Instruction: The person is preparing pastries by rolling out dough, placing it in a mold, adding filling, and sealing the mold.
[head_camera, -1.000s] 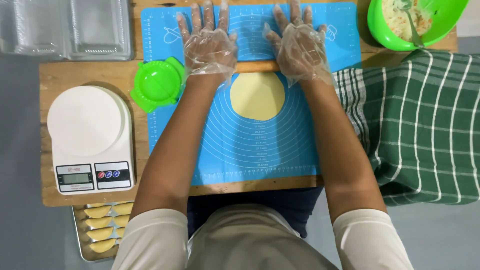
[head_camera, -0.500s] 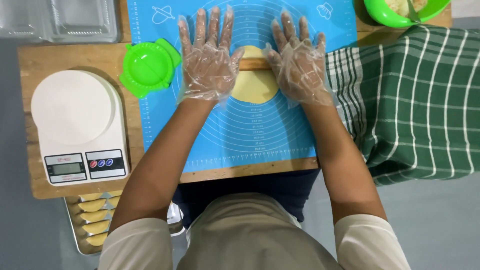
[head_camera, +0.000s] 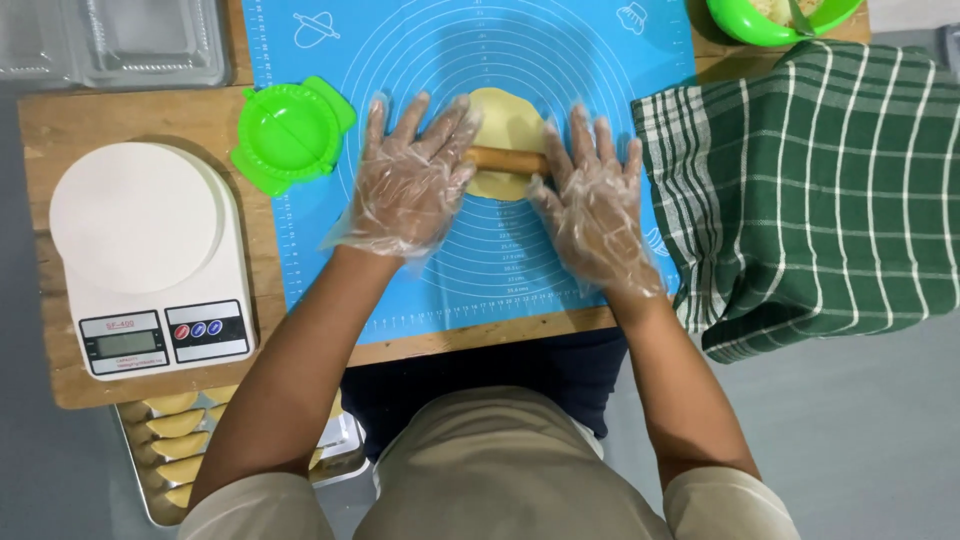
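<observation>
Our gloved left hand (head_camera: 412, 180) and right hand (head_camera: 597, 205) lie flat and open on the rolling pin (head_camera: 508, 160), gripping nothing. Pin's long axis runs left-right across the dough round (head_camera: 503, 120) on the blue mat (head_camera: 520, 270). Both palms equally near; dough mostly beyond the pin.

Both ends of the rolling pin (head_camera: 507, 159) are hidden under the gloved left hand (head_camera: 410, 185) and right hand (head_camera: 592, 205). The green bowl (head_camera: 745, 22) and the clear plastic boxes (head_camera: 120, 40) are cut by the top edge. The tray (head_camera: 150, 490) of pastries lies partly under the counter (head_camera: 60, 130).
</observation>
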